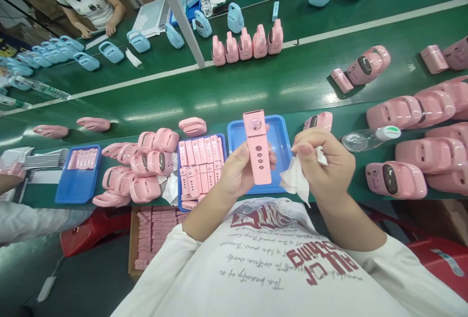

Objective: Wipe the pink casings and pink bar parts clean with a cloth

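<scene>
My left hand (237, 167) is closed around a long pink plastic piece (260, 158), held upright by its sides. This piece has a round picture sticker near its top and a column of several small dark round marks below. A crumpled white tissue (297, 180) hangs from my right hand (326, 163), whose fingers are pinched round it. Behind the pink piece lies a blue tray (280, 136). Just beyond my right hand is a pink rounded housing (323, 120), partly hidden by the fingers.
Left of me, another blue tray (179, 180) holds rows of similar pink pieces, beside piled pink housings (145, 189). A plastic bottle (360, 140) lies on its side at right, near more pink housings (397, 180). Across the green conveyor (153, 95), a person (93, 2) sits by blue housings.
</scene>
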`<state>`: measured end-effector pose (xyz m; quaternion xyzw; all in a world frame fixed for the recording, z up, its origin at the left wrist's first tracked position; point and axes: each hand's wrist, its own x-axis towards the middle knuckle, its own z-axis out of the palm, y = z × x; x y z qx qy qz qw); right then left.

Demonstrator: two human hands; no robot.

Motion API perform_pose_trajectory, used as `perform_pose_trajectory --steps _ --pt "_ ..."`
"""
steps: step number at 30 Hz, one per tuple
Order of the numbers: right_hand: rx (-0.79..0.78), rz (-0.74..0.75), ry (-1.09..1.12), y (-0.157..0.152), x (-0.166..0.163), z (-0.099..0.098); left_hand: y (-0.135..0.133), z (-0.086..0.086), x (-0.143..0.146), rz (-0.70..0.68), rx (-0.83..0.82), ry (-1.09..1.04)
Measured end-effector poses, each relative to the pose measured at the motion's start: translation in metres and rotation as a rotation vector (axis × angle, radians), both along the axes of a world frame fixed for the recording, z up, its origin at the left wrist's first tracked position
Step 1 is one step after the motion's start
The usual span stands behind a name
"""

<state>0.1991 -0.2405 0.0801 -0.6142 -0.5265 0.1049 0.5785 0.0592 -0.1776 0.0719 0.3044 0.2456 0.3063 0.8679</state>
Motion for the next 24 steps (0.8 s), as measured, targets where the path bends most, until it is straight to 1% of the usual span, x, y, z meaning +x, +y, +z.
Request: perform_pose_trajectory --steps 1,2,5,6,7,8,9,11,14,17,20,22,24 --pt "-0.035 0.066 -0.011 -0.002 0.004 0.002 0.0 0.001 0.0 -0.013 -0.007 0.004" --pt "-0.079 0.163 -0.03 -0.004 0.009 0.003 0.0 0.002 0.0 -0.029 -0.017 0.012" --pt "-0.288 0.555 -0.118 -0.013 0.025 0.005 0.001 0.005 -0.001 -0.069 -0.05 0.036" --pt "-0.37 0.656 -0.15 -0.017 0.029 0.004 0.001 0.006 -0.001 -0.069 -0.058 0.031" --pt "-0.445 0.717 -0.177 -0.02 0.033 0.003 0.001 0.006 -0.001 -0.065 -0.066 0.019" --pt "-0.508 0.734 -0.197 -0.023 0.035 0.001 0.001 0.007 -0.001 -0.059 -0.075 0.004" --pt "-0.546 0.713 -0.201 -0.024 0.036 0.0 0.002 0.007 0.0 -0.057 -0.084 -0.01" --pt "-0.543 0.594 -0.147 -0.024 0.034 -0.001 0.002 0.007 0.001 -0.073 -0.097 -0.025" --pt "-0.441 0.355 0.037 -0.013 0.025 0.005 0.001 0.006 0.004 -0.138 -0.089 -0.006" --pt "-0.364 0.211 0.17 0.001 0.014 0.013 -0.002 0.004 0.006 -0.212 -0.052 0.038" --pt "-0.403 0.157 0.165 0.013 0.007 0.016 -0.003 0.0 0.005 -0.247 -0.012 0.075" --pt "-0.436 0.185 0.144 0.016 0.008 0.013 -0.002 -0.002 0.004 -0.236 -0.023 0.095" --pt "-0.448 0.251 0.132 0.015 0.013 0.006 0.0 -0.003 0.003 -0.224 -0.049 0.116"
